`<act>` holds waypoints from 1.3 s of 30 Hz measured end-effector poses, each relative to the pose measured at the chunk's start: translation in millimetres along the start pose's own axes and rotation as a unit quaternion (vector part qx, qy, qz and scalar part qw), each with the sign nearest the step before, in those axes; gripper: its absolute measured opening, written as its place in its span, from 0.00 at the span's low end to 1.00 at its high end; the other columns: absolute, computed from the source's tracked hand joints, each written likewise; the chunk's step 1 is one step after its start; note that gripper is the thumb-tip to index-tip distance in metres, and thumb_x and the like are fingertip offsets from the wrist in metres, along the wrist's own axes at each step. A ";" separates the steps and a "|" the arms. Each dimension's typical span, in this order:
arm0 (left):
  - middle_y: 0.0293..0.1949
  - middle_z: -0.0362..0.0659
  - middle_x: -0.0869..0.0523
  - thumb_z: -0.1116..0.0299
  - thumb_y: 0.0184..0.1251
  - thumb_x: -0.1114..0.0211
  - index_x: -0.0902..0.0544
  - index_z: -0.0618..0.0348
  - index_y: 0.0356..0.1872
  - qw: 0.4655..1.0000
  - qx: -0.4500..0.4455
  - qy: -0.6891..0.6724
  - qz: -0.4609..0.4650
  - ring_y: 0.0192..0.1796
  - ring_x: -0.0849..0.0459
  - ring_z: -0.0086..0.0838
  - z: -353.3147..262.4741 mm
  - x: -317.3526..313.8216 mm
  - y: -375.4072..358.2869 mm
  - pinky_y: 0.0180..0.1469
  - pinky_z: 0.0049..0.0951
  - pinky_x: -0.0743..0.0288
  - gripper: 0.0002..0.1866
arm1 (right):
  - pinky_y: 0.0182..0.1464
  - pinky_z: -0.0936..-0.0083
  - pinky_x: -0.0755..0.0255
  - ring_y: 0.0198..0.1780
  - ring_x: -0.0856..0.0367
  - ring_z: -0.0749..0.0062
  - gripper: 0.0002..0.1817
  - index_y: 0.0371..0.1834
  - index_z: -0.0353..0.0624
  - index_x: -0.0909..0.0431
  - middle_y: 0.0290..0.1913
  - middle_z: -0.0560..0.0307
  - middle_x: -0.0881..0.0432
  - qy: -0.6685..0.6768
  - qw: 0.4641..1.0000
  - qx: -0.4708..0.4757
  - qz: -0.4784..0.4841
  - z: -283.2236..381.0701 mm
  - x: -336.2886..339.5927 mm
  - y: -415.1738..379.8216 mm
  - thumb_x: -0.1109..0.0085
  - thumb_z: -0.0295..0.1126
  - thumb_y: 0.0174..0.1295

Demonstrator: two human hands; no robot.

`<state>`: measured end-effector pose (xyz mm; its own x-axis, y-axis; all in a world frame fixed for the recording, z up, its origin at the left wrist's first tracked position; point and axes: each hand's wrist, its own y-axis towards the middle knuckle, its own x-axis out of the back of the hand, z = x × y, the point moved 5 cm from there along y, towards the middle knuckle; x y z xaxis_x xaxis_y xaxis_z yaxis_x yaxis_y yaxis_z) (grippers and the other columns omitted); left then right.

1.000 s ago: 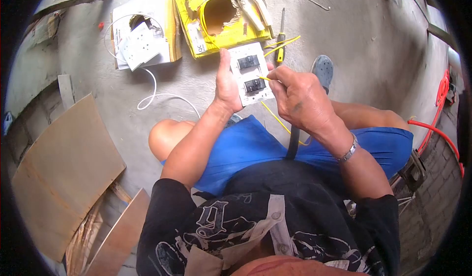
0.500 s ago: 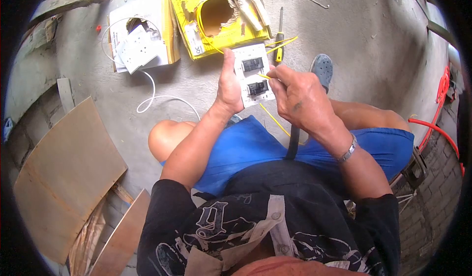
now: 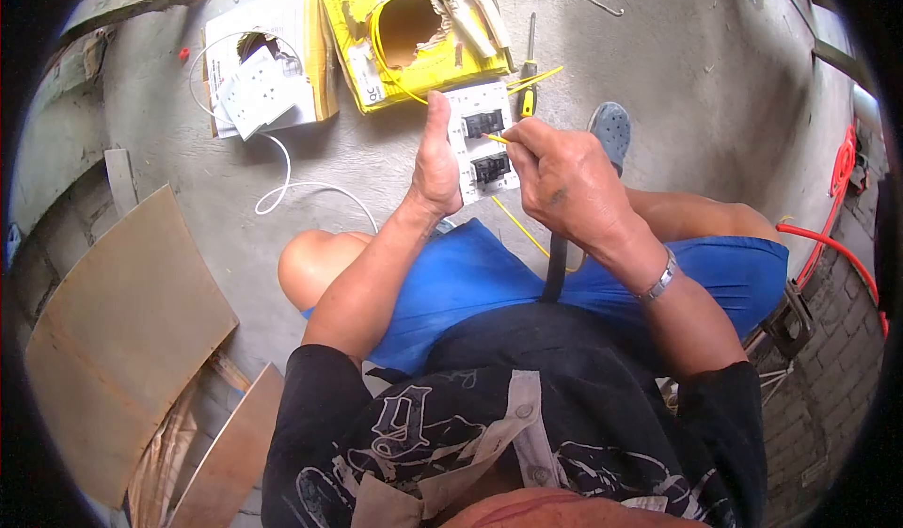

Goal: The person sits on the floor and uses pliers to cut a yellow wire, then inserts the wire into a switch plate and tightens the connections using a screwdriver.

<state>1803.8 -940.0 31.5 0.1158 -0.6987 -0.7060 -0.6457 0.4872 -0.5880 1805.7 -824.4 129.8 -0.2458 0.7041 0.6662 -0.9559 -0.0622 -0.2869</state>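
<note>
My left hand (image 3: 436, 166) grips a white outlet plate (image 3: 478, 146) along its left edge, thumb up its side, rear face toward me. Two black modules are set in it, an upper one (image 3: 483, 124) and a lower one (image 3: 490, 168). Between thumb and forefinger, my right hand (image 3: 569, 178) pinches a yellow wire (image 3: 496, 139), whose tip points left at the bottom edge of the upper module. More yellow wire (image 3: 520, 225) runs out below the plate toward my lap, and another stretch shows behind its top right.
Ahead stand a yellow box (image 3: 362, 34) with a round hole and a white box (image 3: 226, 34) bearing outlet covers (image 3: 254, 95). A screwdriver (image 3: 530, 77) lies behind the plate. White cable (image 3: 320, 186) loops on the floor. Boards (image 3: 141, 321) lean at left; red tubing (image 3: 828, 236) lies right.
My right hand has brought the yellow wire's tip up and left, from between the two modules to the upper module's lower edge. My left hand still holds the plate.
</note>
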 end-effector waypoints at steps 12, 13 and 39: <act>0.49 0.45 0.18 0.30 0.68 0.61 0.28 0.60 0.59 0.998 -0.025 0.065 -0.005 0.47 0.18 0.30 -1.1 4.5 2.1 0.51 0.31 0.22 0.41 | 0.32 0.58 0.27 0.29 0.20 0.43 0.03 0.33 0.38 0.22 0.24 0.38 0.22 -0.057 0.998 -0.021 0.024 1.2 1.9 4.0 0.43 0.25 0.59; 0.50 0.44 0.19 0.33 0.69 0.61 0.29 0.59 0.60 0.997 -0.033 0.075 0.009 0.49 0.18 0.29 0.0 10.8 3.0 0.51 0.31 0.23 0.38 | 0.32 0.58 0.27 0.29 0.20 0.43 0.03 0.33 0.38 0.22 0.24 0.38 0.22 -0.057 0.998 -0.022 0.025 1.1 1.6 4.1 0.43 0.25 0.59; 0.36 0.45 0.18 0.33 0.68 0.55 0.26 0.59 0.53 0.979 0.030 0.172 -0.109 0.34 0.18 0.25 -4.4 16.5 -10.8 0.38 0.25 0.23 0.36 | 0.25 0.78 0.37 0.21 0.33 0.80 0.12 0.35 0.36 0.19 0.18 0.60 0.29 0.132 0.986 -0.081 0.068 -33.3 -12.9 16.9 0.50 0.32 0.66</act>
<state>1809.4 -959.1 27.9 -0.0211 -0.9197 -0.3921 -0.5871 0.3288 -0.7397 1798.1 -811.0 93.4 -0.3000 0.8573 0.4183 -0.8737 -0.0709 -0.4812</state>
